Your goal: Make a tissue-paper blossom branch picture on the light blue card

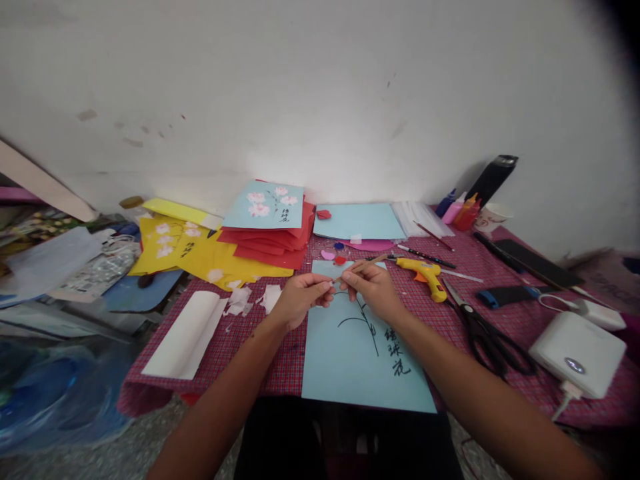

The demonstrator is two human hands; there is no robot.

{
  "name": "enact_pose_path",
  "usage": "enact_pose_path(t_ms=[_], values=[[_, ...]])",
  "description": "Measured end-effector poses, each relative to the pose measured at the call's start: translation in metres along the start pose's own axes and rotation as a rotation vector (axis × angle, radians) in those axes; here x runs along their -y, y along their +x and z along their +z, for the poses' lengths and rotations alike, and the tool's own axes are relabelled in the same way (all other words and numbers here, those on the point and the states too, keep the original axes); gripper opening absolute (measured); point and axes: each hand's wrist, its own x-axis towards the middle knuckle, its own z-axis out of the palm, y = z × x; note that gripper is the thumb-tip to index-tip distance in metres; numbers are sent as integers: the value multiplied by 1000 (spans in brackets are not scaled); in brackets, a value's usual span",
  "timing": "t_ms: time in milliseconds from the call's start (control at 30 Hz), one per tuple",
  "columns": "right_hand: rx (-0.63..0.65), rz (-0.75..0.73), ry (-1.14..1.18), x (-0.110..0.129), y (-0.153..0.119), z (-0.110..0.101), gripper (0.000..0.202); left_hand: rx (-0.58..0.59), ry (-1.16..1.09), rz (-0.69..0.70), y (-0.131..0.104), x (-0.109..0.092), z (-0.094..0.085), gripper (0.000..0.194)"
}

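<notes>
A light blue sheet [345,367] with black brush strokes and characters lies at the table's front edge. Over its upper part, my right hand [373,287] grips a thin brown brush [370,263], its tip pointing toward my left hand [305,297]. The fingers of my left hand are pinched together close to that tip; what they hold is too small to make out. Dabs of pink [328,255], red [340,261] and blue paint [339,246] sit just beyond the hands. Torn white tissue [239,301] lies left of my left hand.
Red sheets [285,250] carry a painted blue card [265,207] at the back. Yellow sheets [210,257] are at left, near a folded white paper [187,333]. On the right are a yellow glue gun [425,272], black scissors [483,330], paint bottles [467,213] and a white device [580,353].
</notes>
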Motion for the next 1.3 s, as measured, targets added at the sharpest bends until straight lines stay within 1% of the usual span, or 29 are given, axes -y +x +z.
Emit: enact_pose_path(t_ms=[67,233,300,433,533,600,767,900,967,1033,1100,1167,1233,1300], values=[[-9,-5,-18,1,0,0,27,2,17,6,0,0,0,30],[78,-15,88,-3,-1,-2,25,10,21,5,-1,0,0,30],[83,-9,108,-3,-1,-1,24,11,13,6,-1,-1,1,30],[35,17,47,1,0,2,23,-2,0,17,0,-2,2,33],[8,4,-50,4,1,2,30,-11,3,42,0,-1,1,33],[9,5,-71,5,1,2,31,-20,35,72,0,-1,1,30],[8,6,-36,-1,1,3,32,-51,168,159,-1,-3,2,23],[-33,14,36,-1,2,2,29,-83,179,178,1,-4,0,24],[-83,19,81,0,4,1,28,-134,169,190,3,-4,-4,24],[-140,28,113,1,5,-1,28,-208,191,203,6,-5,-9,24],[-184,36,132,1,6,-3,28,-281,297,234,9,-5,-13,23],[-197,36,130,0,8,-5,29,-324,488,299,12,-5,-16,21],[-190,30,115,-2,8,-6,29,-317,680,357,13,-4,-17,21],[-183,27,101,-3,9,-6,28,-269,807,371,14,-4,-17,24]])
